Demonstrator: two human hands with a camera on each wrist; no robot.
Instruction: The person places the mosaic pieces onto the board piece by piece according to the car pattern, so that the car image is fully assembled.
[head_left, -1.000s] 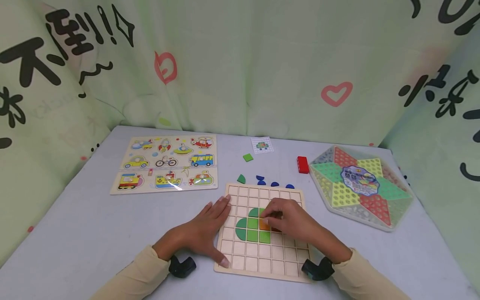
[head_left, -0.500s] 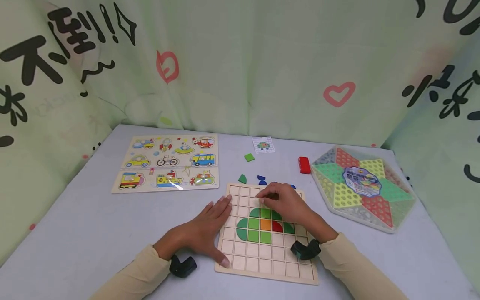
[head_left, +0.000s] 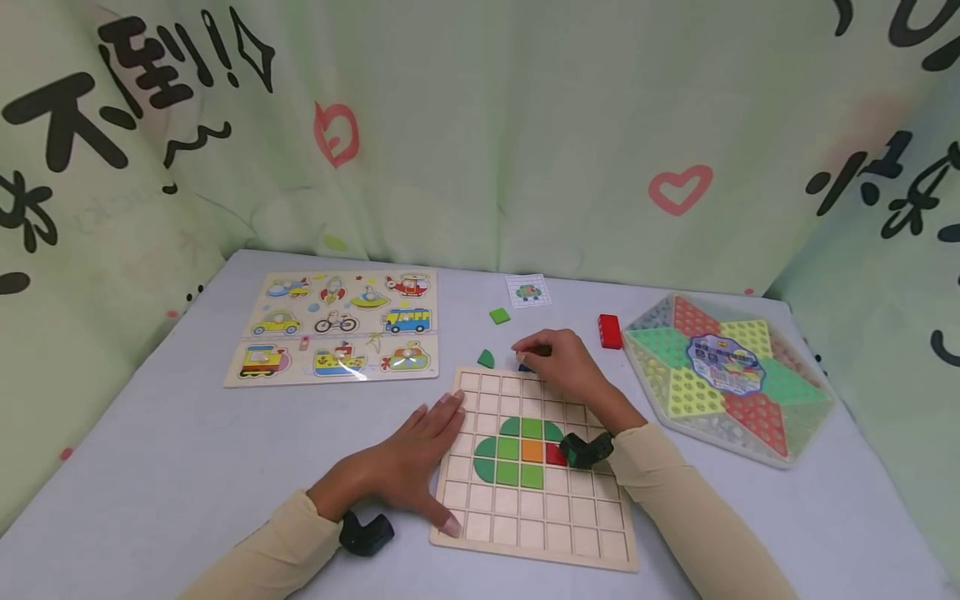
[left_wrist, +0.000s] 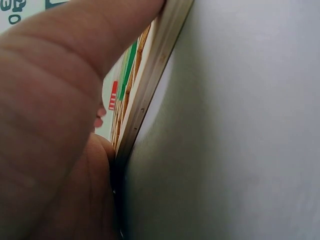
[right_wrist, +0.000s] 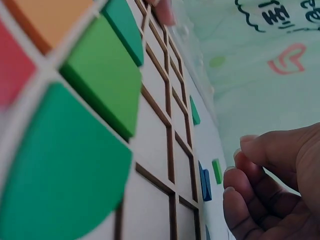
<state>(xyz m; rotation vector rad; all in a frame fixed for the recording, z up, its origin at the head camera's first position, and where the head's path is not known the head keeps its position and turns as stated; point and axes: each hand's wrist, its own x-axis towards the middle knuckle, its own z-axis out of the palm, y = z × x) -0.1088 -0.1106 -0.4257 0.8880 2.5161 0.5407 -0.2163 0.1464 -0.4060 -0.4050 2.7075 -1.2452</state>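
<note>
My left hand (head_left: 408,458) lies spread on the left edge of a wooden grid board (head_left: 525,529), its thumb on the near corner. On the board sit light green squares (head_left: 507,474), dark green rounded pieces (head_left: 484,459), an orange square (head_left: 532,451) and a red piece (head_left: 556,454). My right hand (head_left: 562,362) is just beyond the board's far edge, over small blue pieces (head_left: 523,368) that it partly hides. In the right wrist view its loosely bent fingers (right_wrist: 240,200) hold nothing, and the blue pieces (right_wrist: 205,182) lie apart from them.
A dark green piece (head_left: 486,358), a green square (head_left: 499,316), a picture card (head_left: 528,291) and a red block (head_left: 610,332) lie beyond the board. A vehicle puzzle (head_left: 332,327) lies to the left, a star-patterned game box (head_left: 727,375) to the right.
My right hand has moved from the coloured pieces on the board, up and away past its far edge to the blue pieces. My left hand stays in place.
</note>
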